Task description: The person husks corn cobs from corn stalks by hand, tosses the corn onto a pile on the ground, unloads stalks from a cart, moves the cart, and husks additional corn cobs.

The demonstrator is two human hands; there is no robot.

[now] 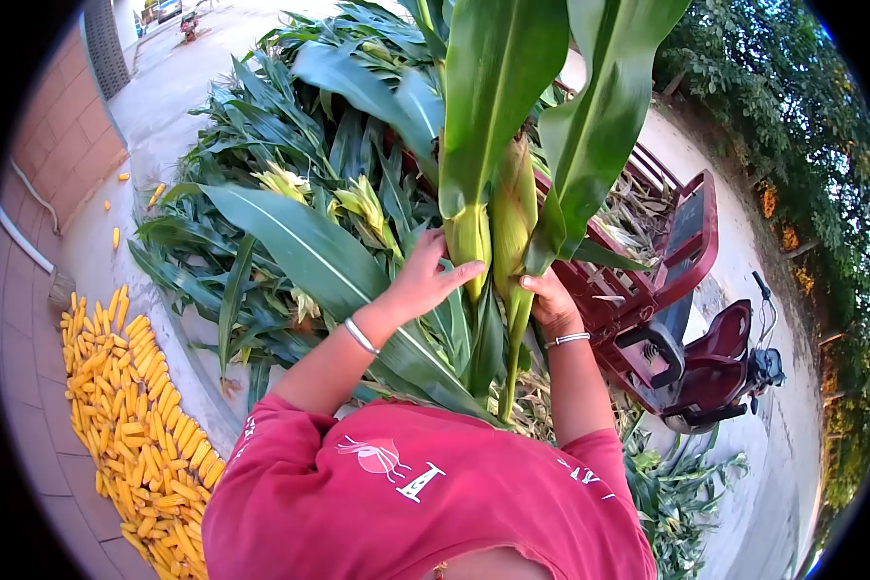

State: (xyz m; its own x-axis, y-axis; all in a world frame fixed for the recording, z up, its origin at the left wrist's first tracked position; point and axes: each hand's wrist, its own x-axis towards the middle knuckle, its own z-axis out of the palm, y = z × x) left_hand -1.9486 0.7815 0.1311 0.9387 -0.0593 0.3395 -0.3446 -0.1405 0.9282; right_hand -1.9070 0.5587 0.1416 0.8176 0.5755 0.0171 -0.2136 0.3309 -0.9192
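An upright green corn stalk [470, 242] with broad leaves stands before my chest. Against its right side is an ear of corn [514, 208] still in its husk. My left hand [435, 274] holds the stalk from the left, its thumb across the front and its other fingers partly hidden behind. Lower on the right, my right hand [551, 300] closes around the base of the husked ear, thumb in front; most of its fingers are out of sight. One long leaf [309, 256] slants behind my left forearm.
A large heap of cut corn stalks [261, 145] lies ahead and to the left. Bare yellow cobs [140, 425] are piled by the tiled wall at left. A dark red cargo tricycle [686, 261] stands at right, with trees [773, 116] beyond.
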